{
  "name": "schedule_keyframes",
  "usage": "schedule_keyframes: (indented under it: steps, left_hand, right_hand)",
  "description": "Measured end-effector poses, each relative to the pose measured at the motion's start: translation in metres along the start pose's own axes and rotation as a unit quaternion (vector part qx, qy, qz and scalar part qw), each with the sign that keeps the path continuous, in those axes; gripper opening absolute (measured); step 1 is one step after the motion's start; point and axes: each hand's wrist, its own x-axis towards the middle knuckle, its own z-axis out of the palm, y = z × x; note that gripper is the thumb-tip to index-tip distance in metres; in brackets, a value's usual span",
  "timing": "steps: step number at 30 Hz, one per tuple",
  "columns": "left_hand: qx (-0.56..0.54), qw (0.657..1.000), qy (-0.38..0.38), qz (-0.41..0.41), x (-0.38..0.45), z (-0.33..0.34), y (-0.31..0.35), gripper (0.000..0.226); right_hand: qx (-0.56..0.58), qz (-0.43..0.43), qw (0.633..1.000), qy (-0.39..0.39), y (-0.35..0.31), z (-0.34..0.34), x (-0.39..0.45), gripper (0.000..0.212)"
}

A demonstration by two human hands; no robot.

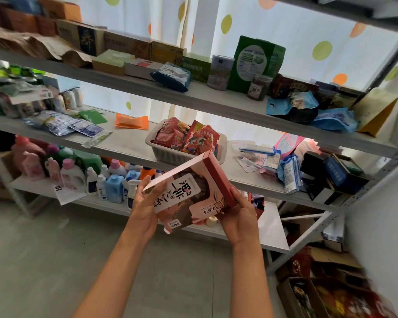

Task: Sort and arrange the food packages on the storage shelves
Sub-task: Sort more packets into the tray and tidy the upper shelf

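I hold a flat pink and red food box (189, 191) in both hands, tilted, in front of the middle shelf (129, 143). My left hand (145, 203) grips its left edge and my right hand (239, 214) grips its right edge. Just behind the box, a white basket (161, 152) on the middle shelf holds red snack packets (186, 136). An orange packet (131, 121) lies to the basket's left. Blue pouches (308, 111) and a green box (255, 63) stand on the upper shelf (193, 92).
Silver and blue sachets (62, 123) lie on the left of the middle shelf. Loose packets (280, 164) and dark boxes (336, 173) crowd its right end. Detergent bottles (90, 175) fill the lower shelf. Cardboard boxes (331, 283) sit on the floor at right.
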Motion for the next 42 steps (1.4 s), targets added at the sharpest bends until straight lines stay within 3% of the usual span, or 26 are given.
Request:
schedule_keyframes:
  steps: [3,8,11,16,18,22,26,29,30,32,36,40,42]
  left_hand:
    - [0.014,1.0,0.01,0.016,-0.002,0.002,0.004,0.115]
    - [0.04,0.996,0.068,-0.039,-0.001,0.0,0.004,0.049]
    - [0.058,0.992,0.078,-0.083,-0.001,0.002,0.0,0.051]
    - [0.004,0.991,0.031,-0.127,-0.007,0.007,0.005,0.04]
    - [-0.026,0.99,0.022,-0.135,-0.006,0.005,0.007,0.049]
    - [-0.101,0.99,0.032,-0.093,-0.003,-0.002,0.009,0.058]
    - [-0.147,0.988,0.0,-0.038,0.003,-0.007,0.013,0.042]
    - [-0.166,0.986,-0.013,-0.002,0.007,-0.011,0.018,0.047]
    - [-0.158,0.987,-0.018,0.006,0.009,-0.014,0.018,0.053]
    - [-0.119,0.993,-0.022,0.005,0.012,-0.018,0.016,0.06]
    - [-0.082,0.996,0.021,-0.01,0.023,-0.029,0.026,0.031]
    - [-0.006,1.0,0.024,-0.013,0.039,-0.034,0.041,0.043]
    - [0.025,1.0,0.005,-0.004,0.047,-0.037,0.047,0.034]
  right_hand:
    - [0.0,0.003,1.0,-0.017,0.0,-0.004,-0.001,0.034]
    - [-0.005,-0.011,1.0,-0.027,0.001,-0.004,-0.002,0.049]
    - [-0.026,-0.012,0.999,-0.04,0.005,-0.001,-0.003,0.059]
    - [-0.03,-0.016,0.997,-0.072,0.01,-0.003,0.002,0.054]
    - [-0.026,-0.018,0.996,-0.084,0.011,-0.005,0.005,0.055]
    - [-0.072,-0.013,0.993,-0.089,0.018,0.0,0.011,0.065]
    - [-0.193,-0.019,0.981,-0.018,0.029,0.014,0.015,0.067]
    - [-0.164,-0.039,0.985,0.026,0.036,0.026,0.018,0.04]
    - [-0.156,-0.042,0.986,0.047,0.041,0.029,0.021,0.033]
    - [-0.154,-0.035,0.983,0.089,0.048,0.031,0.028,0.041]
    - [-0.123,-0.008,0.989,0.077,0.058,0.035,0.04,0.071]
    - [-0.118,-0.012,0.99,0.078,0.058,0.042,0.053,0.052]
    - [-0.133,-0.025,0.987,0.084,0.063,0.048,0.059,0.057]
